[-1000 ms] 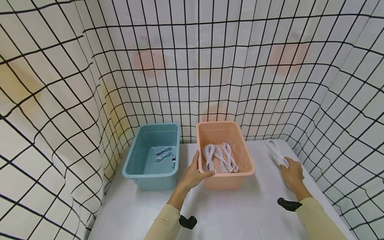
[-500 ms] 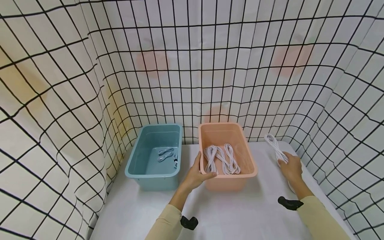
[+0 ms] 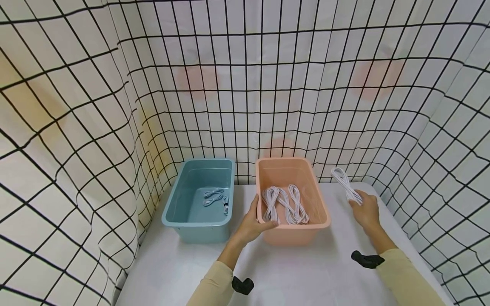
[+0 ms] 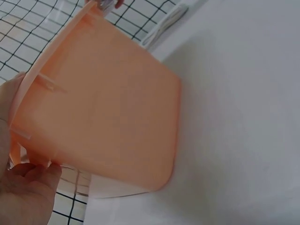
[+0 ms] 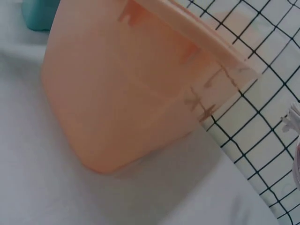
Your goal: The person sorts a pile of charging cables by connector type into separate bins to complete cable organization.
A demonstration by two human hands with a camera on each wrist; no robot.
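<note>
In the head view my left hand grips the near left corner of a peach plastic bin. Its thumb lies along the front rim and its fingers reach up the left side. Several bundled white cables lie inside the bin. To the right of it, my right hand holds another coiled white cable by its near end, the loop pointing away and to the left. Only a sliver of the held cable shows at the right wrist view's edge. The left wrist view shows my left hand at the bin's rim.
A blue bin stands left of the peach one, with a few small bundled cables inside. Another white cable loop lies on the white table in the left wrist view. Black wire grid encloses the back and sides.
My right hand has lifted the coiled white cable and shifted it slightly left, toward the peach bin. The left hand keeps its grip on the bin. The head view has shifted slightly.
</note>
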